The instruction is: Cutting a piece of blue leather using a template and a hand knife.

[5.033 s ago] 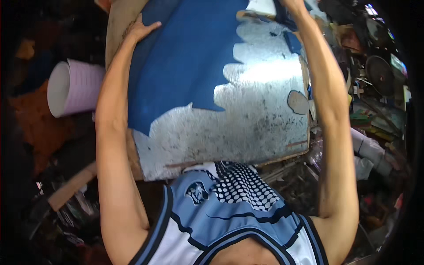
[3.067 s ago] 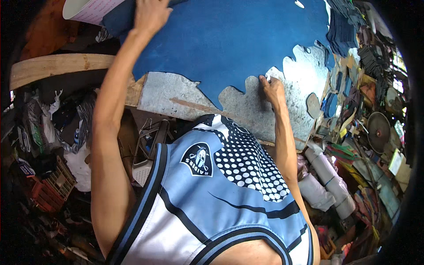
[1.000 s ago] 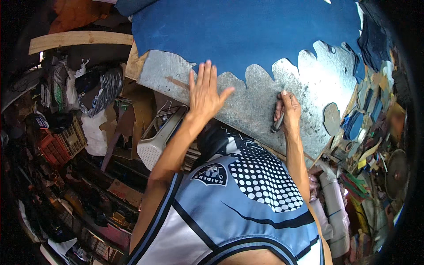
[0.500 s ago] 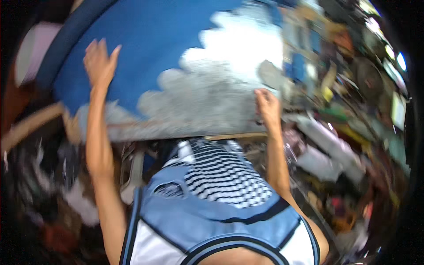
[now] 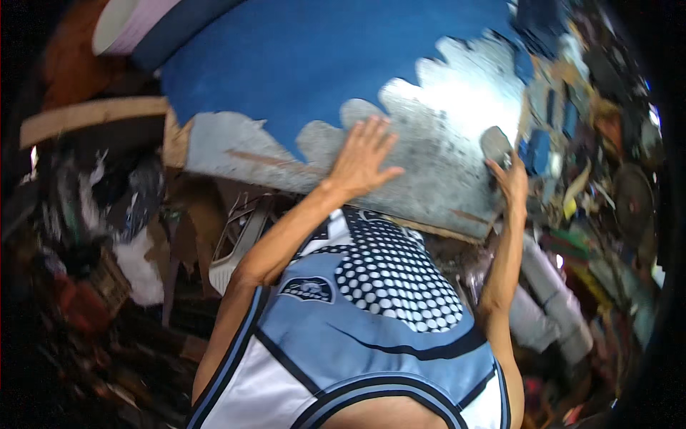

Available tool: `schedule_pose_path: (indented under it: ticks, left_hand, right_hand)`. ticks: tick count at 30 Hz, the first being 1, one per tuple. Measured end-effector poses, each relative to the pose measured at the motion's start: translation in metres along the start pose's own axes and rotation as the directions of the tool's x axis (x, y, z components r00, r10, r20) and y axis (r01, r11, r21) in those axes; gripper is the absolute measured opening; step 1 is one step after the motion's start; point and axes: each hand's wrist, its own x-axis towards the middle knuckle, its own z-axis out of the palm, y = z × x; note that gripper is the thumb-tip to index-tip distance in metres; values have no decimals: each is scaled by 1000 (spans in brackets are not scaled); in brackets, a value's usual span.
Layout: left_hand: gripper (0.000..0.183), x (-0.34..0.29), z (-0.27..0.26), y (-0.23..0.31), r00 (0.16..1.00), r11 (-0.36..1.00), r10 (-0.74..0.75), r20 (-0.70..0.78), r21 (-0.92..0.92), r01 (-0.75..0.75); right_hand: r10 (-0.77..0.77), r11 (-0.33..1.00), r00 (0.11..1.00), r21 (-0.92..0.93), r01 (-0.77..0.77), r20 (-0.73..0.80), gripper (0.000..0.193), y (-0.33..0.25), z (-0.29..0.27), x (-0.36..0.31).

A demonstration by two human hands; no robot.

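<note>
The left grip (image 5: 361, 161) is released, palm down with fingers and thumb spread, over the bare metal top of the desk (image 5: 421, 204); whether it presses on the metal or hovers cannot be told. The blue sheet (image 5: 286, 71) lies just beyond its fingertips, spreading away from the person and off to both sides. The right grip (image 5: 511, 184) is at the desk's right side, just beside a grey oval piece (image 5: 495, 144); its fingers are partly bent and too blurred to tell whether they clasp anything or touch that piece. The work looks partly done: the sheet's near edge, from left of the left grip to beyond the right one, is a row of rounded bites with bare metal showing through. The broad field beyond the left grip shows no such bites and seems to be what is left, as does the dark rolled part (image 5: 182, 32) far to that grip's left, beside a pale lilac cylinder (image 5: 132, 25). Small blue pieces (image 5: 537, 152) lie just to the right of the right grip, and they may be finished cuts, though nothing visible settles that.
</note>
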Motion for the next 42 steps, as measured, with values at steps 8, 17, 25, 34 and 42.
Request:
schedule_pose_path:
  ticks: [8, 17, 25, 34, 42]
  left_hand:
    - [59, -28, -93, -94, 940, 923, -284, -187, 211, 321]
    - [76, 19, -101, -191, 875, 788, -406, -263, 385, 481]
    - [81, 14, -21, -29, 994, 984, -92, 67, 157, 81]
    - [64, -26, -27, -27, 996, 919, 83, -40, -382, -92]
    - [50, -33, -81, -104, 897, 961, -276, -345, -131, 245]
  right_hand:
    - [87, 987, 991, -141, -72, 105, 104, -11, -12, 11]
    - [111, 957, 993, -266, -117, -37, 98, -25, -15, -4]
    - [94, 963, 985, -237, -126, -141, 54, -11, -31, -15]
    - [94, 886, 995, 455, -95, 25, 28, -64, -87, -14]
    - [-239, 578, 960, 816, 23, 142, 47, -252, -29, 29]
